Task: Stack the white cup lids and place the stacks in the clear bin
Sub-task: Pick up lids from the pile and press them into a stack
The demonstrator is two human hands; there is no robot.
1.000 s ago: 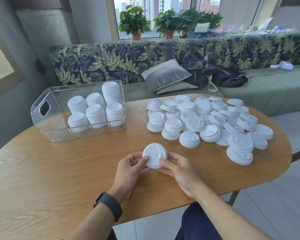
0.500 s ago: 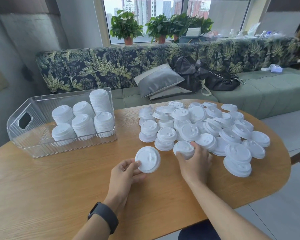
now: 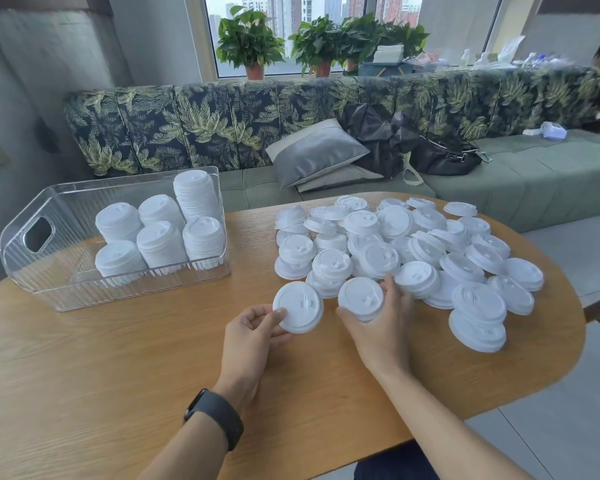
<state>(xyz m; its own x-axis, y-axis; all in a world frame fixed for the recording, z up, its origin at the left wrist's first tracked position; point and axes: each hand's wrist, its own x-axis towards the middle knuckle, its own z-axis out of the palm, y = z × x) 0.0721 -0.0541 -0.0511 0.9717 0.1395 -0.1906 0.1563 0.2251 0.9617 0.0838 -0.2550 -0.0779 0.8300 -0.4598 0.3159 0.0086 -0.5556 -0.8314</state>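
Wooden table [image 3: 118, 375]: clear bin [image 3: 32, 271] far left, six lid stacks [image 3: 160, 244] inside; loose lid pile [image 3: 430, 247] right. Left hand [image 3: 253, 337] pinches one lid [image 3: 298, 306]; right hand [image 3: 381, 327] grips short stack [image 3: 360, 297] at pile's near edge.

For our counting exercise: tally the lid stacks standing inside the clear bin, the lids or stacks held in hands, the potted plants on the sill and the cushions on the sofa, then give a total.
Lid stacks in the clear bin: 6
Hand-held lids or stacks: 2 (left hand, right hand)
Potted plants: 3
Cushions: 2
Total: 13
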